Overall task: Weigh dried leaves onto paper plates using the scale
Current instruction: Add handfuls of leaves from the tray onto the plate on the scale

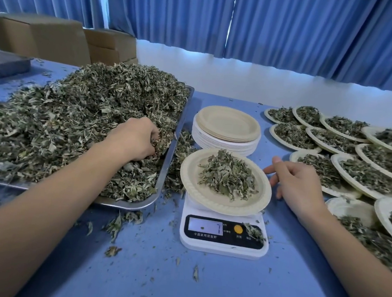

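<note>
A white digital scale (223, 244) stands at the table's middle, its display lit. On it sits a paper plate (193, 178) with a small mound of dried leaves (229, 175). A big heap of dried leaves (75, 115) fills a metal tray (174, 144) on the left. My left hand (136, 139) is dug into the heap near the tray's right rim, fingers curled round a bunch of leaves. My right hand (298, 179) hovers just right of the plate, fingers loosely bent, fingertips close to the plate's rim, holding nothing.
A stack of bare paper plates (227, 129) stands behind the scale. Several filled plates (353, 160) overlap along the right side. Loose leaf bits (116, 226) litter the blue tabletop. Cardboard boxes (58, 39) and blue curtains (270, 25) are at the back.
</note>
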Tool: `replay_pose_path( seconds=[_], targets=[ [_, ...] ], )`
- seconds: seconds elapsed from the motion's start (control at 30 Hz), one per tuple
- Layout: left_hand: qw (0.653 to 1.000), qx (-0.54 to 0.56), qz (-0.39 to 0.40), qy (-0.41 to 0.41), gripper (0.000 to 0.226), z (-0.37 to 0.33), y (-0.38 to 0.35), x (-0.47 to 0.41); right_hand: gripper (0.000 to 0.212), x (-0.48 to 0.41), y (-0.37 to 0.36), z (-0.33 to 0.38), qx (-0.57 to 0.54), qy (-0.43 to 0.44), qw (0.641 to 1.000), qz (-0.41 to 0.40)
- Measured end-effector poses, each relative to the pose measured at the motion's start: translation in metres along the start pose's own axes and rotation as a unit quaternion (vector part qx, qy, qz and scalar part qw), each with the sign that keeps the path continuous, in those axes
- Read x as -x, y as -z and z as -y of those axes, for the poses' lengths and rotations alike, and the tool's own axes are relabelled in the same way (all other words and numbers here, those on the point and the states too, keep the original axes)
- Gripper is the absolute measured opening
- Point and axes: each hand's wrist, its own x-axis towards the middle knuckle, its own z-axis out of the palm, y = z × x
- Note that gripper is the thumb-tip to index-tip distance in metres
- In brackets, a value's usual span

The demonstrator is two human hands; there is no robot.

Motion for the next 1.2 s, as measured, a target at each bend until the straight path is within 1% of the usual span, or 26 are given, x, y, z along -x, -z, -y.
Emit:
replay_pose_path(
  seconds=[0.03, 0.1, 0.2, 0.23, 0.27, 0.33, 0.43, 0.53, 0.6, 0.67, 0.73, 0.83, 0.87, 0.93, 1.0, 1.07, 1.13, 1.2],
  targets=[
    [1.000, 0.010, -0.002, 0.000, 0.028, -0.001, 0.001, 0.002, 0.043, 0.000, 0.000, 0.001, -0.002, 0.002, 1.000, 0.002],
    [0.999, 0.039, -0.024, -0.027, 0.022, -0.002, 0.002, 0.003, 0.041, 0.001, 0.002, 0.003, -0.024, 0.003, 1.000, 0.008],
    [0.982, 0.168, -0.056, -0.072, 0.004, -0.009, 0.004, 0.006, 0.034, 0.002, 0.005, 0.008, -0.074, 0.006, 0.997, 0.034],
    [0.975, 0.200, -0.057, -0.079, 0.008, -0.013, 0.004, 0.009, 0.032, 0.003, 0.006, 0.009, -0.083, 0.010, 0.996, 0.043],
    [0.972, 0.215, -0.055, -0.082, 0.018, -0.016, 0.004, 0.011, 0.032, 0.003, 0.006, 0.011, -0.089, 0.013, 0.995, 0.050],
    [0.972, 0.216, -0.045, -0.087, 0.033, -0.020, 0.003, 0.014, 0.029, 0.004, 0.004, 0.013, -0.089, 0.021, 0.994, 0.062],
    [0.971, 0.214, 0.004, -0.103, 0.047, -0.026, 0.007, 0.022, 0.024, 0.007, 0.004, 0.015, -0.085, 0.027, 0.993, 0.079],
    [0.970, 0.200, 0.065, -0.120, 0.059, -0.032, 0.014, 0.029, 0.011, 0.008, 0.005, 0.017, -0.086, 0.014, 0.991, 0.098],
    [0.969, 0.179, 0.110, -0.133, 0.058, -0.037, 0.019, 0.032, 0.012, 0.008, 0.006, 0.020, -0.091, -0.010, 0.989, 0.114],
    [0.968, 0.160, 0.129, -0.142, 0.047, -0.042, 0.022, 0.034, 0.012, 0.008, 0.007, 0.024, -0.097, -0.024, 0.987, 0.122],
    [0.967, 0.173, 0.122, -0.140, 0.044, -0.046, 0.023, 0.036, 0.010, 0.006, 0.010, 0.029, -0.099, -0.041, 0.988, 0.113],
    [0.959, 0.246, 0.089, -0.111, 0.045, -0.059, 0.025, 0.033, 0.007, -0.004, 0.021, 0.033, -0.130, -0.075, 0.985, 0.084],
    [0.954, 0.266, 0.090, -0.100, 0.045, -0.065, 0.026, 0.031, 0.005, -0.007, 0.027, 0.033, -0.144, -0.083, 0.983, 0.080],
    [0.934, 0.326, 0.120, -0.081, 0.037, -0.083, 0.028, 0.029, 0.004, -0.012, 0.039, 0.034, -0.153, -0.092, 0.981, 0.073],
    [0.895, 0.413, 0.156, -0.063, 0.025, -0.106, 0.026, 0.027, 0.004, -0.017, 0.057, 0.030, -0.143, -0.102, 0.983, 0.059],
    [0.856, 0.482, 0.181, -0.049, 0.019, -0.135, 0.020, 0.026, 0.005, -0.022, 0.079, 0.023, -0.127, -0.116, 0.984, 0.037],
    [0.830, 0.517, 0.204, -0.050, 0.011, -0.166, 0.013, 0.026, 0.006, -0.025, 0.106, 0.016, -0.098, -0.117, 0.988, 0.015],
    [0.807, 0.540, 0.236, -0.052, 0.008, -0.200, 0.005, 0.026, 0.007, -0.027, 0.137, 0.005, -0.078, -0.118, 0.990, -0.013]
  ],
)
